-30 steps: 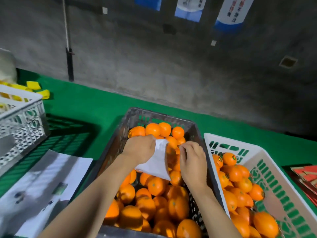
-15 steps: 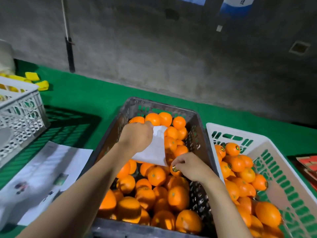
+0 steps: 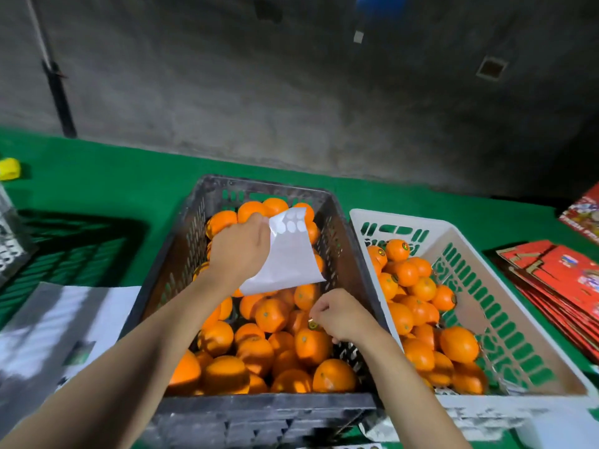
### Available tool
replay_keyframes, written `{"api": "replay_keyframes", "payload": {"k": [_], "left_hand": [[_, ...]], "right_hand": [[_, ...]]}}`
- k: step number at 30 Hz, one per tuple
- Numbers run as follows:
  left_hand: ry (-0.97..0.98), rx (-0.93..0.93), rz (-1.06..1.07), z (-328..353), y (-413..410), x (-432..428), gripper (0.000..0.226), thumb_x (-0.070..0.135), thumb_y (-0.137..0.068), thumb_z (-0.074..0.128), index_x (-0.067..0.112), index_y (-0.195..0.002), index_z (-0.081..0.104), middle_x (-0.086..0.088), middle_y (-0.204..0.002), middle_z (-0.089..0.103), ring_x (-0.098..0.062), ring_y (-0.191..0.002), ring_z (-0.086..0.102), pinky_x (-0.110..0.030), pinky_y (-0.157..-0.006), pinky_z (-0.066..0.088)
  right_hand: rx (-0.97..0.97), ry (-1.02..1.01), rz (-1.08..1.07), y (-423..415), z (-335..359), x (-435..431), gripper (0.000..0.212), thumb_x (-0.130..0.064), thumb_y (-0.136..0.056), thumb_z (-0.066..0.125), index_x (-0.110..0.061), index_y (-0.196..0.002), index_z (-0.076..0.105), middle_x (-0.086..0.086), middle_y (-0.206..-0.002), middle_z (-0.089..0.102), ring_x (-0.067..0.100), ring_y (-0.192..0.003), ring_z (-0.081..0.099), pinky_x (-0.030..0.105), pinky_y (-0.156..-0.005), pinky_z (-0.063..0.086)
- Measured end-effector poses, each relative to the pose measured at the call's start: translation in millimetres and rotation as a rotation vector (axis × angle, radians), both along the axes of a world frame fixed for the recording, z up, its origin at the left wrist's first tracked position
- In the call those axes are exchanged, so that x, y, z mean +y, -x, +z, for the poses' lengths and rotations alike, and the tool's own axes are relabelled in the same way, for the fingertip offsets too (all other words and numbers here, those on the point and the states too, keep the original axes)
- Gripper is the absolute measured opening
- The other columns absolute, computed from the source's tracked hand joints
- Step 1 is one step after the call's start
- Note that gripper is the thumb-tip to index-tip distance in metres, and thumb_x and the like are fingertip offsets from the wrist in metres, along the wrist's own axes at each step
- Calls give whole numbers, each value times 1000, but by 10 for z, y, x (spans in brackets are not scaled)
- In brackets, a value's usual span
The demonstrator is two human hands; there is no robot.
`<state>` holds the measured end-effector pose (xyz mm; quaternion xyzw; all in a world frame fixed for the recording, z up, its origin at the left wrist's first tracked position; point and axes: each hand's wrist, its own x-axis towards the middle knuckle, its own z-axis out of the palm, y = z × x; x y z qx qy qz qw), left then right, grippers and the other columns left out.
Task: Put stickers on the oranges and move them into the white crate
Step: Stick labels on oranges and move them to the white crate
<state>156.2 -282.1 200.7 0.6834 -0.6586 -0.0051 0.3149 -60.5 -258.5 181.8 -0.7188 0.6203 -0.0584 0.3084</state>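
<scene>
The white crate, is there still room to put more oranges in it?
Yes. The white crate has bare floor along its right wall, beside the stickered oranges heaped on its left. The dark crate is crowded: fruit covers its floor, and the left hand and right hand work over it.

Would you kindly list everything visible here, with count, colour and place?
dark crate: one, grey-black, centre, full of oranges
oranges: many, orange, in both crates
white crate: one, white, right of the dark crate
sticker sheet: one, white, over the dark crate
sticker: one, gold-green, at the right fingertips
red cartons: a stack, red, far right
papers: white, left
table cover: green
yellow object: one, far left
left hand: holds the sheet
right hand: pinches the sticker
</scene>
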Motion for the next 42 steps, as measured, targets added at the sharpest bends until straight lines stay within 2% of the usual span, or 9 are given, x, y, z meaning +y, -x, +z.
{"api": "replay_keyframes", "payload": {"k": [8, 12, 16, 19, 25, 30, 33, 37, 42], "left_hand": [[-20, -35, -25, -29, 58, 62, 33, 32, -108, 29, 13, -85, 44, -7, -65, 53, -24, -54, 46, -30, -46, 25], [-38, -53, -28, -44, 71, 59, 32, 32, -108, 29, 15, -86, 45, -6, -67, 54, -22, -54, 46, -30, -47, 26], [-50, -50, -35, -59, 76, 49, 32, 32, -107, 30, 16, -84, 44, -3, -63, 49, -19, -51, 42, -29, -47, 24], [-55, -51, -42, -77, 71, 52, 31, 31, -108, 30, 17, -83, 42, 1, -59, 44, -17, -49, 39, -29, -46, 23], [-65, -72, -30, -65, 76, 76, 29, 30, -107, 31, 16, -84, 42, -3, -63, 50, -21, -52, 44, -30, -47, 25], [-111, -141, -20, -74, 75, 72, 29, 29, -107, 31, 14, -84, 43, -8, -69, 58, -23, -55, 47, -32, -50, 33], [-115, -132, -24, -96, 82, 70, 30, 28, -108, 32, 13, -84, 43, -8, -67, 54, -25, -55, 47, -34, -51, 33], [-121, -92, 40, -129, 61, 26, 25, 23, -106, 34, 6, -97, 49, -8, -63, 52, -29, -56, 52, -36, -55, 38], [78, 111, 146, -86, 75, 36, 49, 50, -102, 25, 7, -102, 48, -1, -59, 43, -33, -60, 52, -38, -60, 39]], "right_hand": [[59, -5, 56, -31, -28, 32, 22, -12, -97, 54, -5, -95, 75, 18, -101, 72, 29, -94, 67, 43, -89, 56], [110, 7, 60, -48, -53, 34, 19, -13, -97, 56, -12, -96, 75, 9, -103, 71, 24, -99, 65, 40, -91, 55], [140, 3, 42, -57, -72, 58, 26, -22, -99, 54, -18, -124, 61, 5, -124, 61, 26, -112, 59, 35, -93, 50], [218, -49, 49, -88, -98, 49, 17, -24, -103, 45, -16, -109, 59, 8, -110, 62, 26, -100, 60, 38, -88, 52], [326, -144, -53, -141, -106, 46, 27, -16, -105, 40, -5, -114, 62, 16, -99, 67, 32, -90, 71, 39, -78, 61], [424, -153, 83, -227, -103, 108, 74, -66, -97, 38, -8, -143, 47, 18, -143, 51, 38, -129, 50, 47, -107, 42], [564, -150, 187, -271, -134, 153, 91, -68, -87, 55, -6, -149, 33, 17, -147, 47, 39, -130, 50, 45, -105, 44], [506, -43, 172, -298, -88, 162, 78, -65, -89, 54, -11, -143, 37, 17, -139, 53, 41, -125, 53, 47, -99, 45], [335, 543, 29, -234, 58, 60, 69, -37, -92, 59, -23, -152, 26, 18, -143, 39, 40, -124, 40, 49, -102, 34]]}}
